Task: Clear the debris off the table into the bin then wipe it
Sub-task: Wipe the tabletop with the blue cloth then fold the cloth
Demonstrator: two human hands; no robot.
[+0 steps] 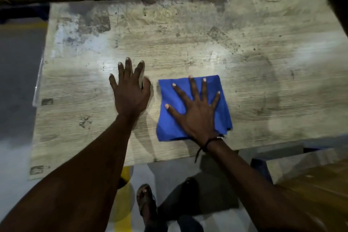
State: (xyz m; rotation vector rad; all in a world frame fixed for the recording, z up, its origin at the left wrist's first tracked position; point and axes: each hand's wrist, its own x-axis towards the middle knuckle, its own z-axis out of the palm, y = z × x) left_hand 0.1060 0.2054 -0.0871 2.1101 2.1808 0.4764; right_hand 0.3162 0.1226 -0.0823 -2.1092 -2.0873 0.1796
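The table (188, 47) lies flat under both hands, the blue cloth (169, 118) near its six o'clock edge pinned beneath the right hand (195, 111) with fingers spread, the left hand (130, 90) flat at nine o'clock, stains toward twelve

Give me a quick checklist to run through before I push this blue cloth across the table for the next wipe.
1. Cloth under the palm: ok. The right hand presses flat on the blue cloth, fingers spread.
2. Cloth folded and lying flat: ok.
3. Bracing hand: ok. The left hand rests open on the bare table, apart from the cloth.
4. Loose debris in the path: ok, none visible, only stains and scuffs.
5. Stains left to wipe: not ok. Dark patches remain toward the far left of the top.
6. Bin in place: cannot tell, not in view.
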